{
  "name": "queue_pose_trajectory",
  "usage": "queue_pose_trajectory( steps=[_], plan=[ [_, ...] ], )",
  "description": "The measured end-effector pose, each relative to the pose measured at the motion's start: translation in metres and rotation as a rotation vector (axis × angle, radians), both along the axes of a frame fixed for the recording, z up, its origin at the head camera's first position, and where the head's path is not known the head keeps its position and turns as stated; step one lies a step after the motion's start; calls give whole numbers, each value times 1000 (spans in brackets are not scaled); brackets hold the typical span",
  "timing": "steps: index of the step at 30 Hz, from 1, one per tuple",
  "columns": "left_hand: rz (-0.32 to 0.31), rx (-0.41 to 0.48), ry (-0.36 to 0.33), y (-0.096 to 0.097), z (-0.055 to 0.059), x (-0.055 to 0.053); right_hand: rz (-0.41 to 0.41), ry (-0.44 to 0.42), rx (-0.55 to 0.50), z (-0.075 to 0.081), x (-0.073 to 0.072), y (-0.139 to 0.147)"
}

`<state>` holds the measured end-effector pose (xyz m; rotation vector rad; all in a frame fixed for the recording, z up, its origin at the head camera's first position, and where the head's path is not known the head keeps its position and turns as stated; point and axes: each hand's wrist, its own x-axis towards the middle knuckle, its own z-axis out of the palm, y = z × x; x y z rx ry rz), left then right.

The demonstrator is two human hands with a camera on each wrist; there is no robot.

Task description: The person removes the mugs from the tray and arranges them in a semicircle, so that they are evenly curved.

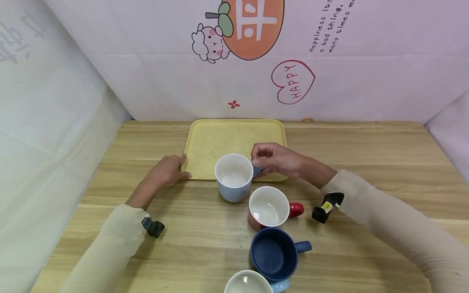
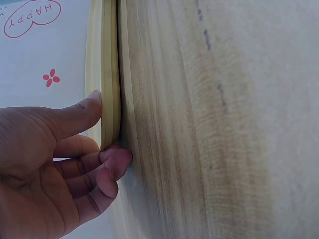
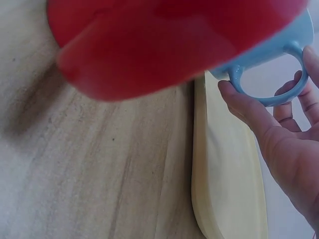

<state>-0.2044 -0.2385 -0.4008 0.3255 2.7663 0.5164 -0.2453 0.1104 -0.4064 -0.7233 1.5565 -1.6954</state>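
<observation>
My right hand [image 1: 278, 160] pinches the handle of a light blue mug [image 1: 234, 189] with a white inside. The mug is upright, overlapping the near edge of a yellow tray [image 1: 205, 142] in the head view. In the right wrist view, the right hand's [image 3: 294, 144] fingers and thumb are at the ring-shaped blue handle [image 3: 269, 101]. My left hand [image 1: 166, 171] grips the tray's near left corner. The left wrist view shows that hand [image 2: 55, 164] with its thumb on the rim and its fingers curled at the tray's edge [image 2: 110, 74].
Nearer than the blue mug stand a red mug [image 1: 296, 210] with a white inside, a dark blue mug [image 1: 272, 254] and a cream-lined mug [image 1: 246, 283] with a light blue handle, in a close line. Behind the wooden table [image 1: 359, 150] hangs a printed white cloth [image 1: 157, 81].
</observation>
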Motion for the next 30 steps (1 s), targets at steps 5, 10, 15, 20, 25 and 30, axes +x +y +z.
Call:
queue_pose_trajectory(
  steps=[5,10,15,20,25,30],
  plan=[
    [1,-1,-2,1,0,0,23,-6,11,-1,2,0],
    [6,0,-7,1,0,0,36,0,28,-5,5,0],
    [5,3,-4,0,-1,0,32,-1,52,-6,8,-1],
    [14,3,-12,1,0,0,23,-2,74,-7,10,-1],
    [24,-7,-21,2,1,-1,15,-2,82,-7,11,0],
    [23,-15,-20,3,1,0,23,13,76,-8,12,2]
  ],
)
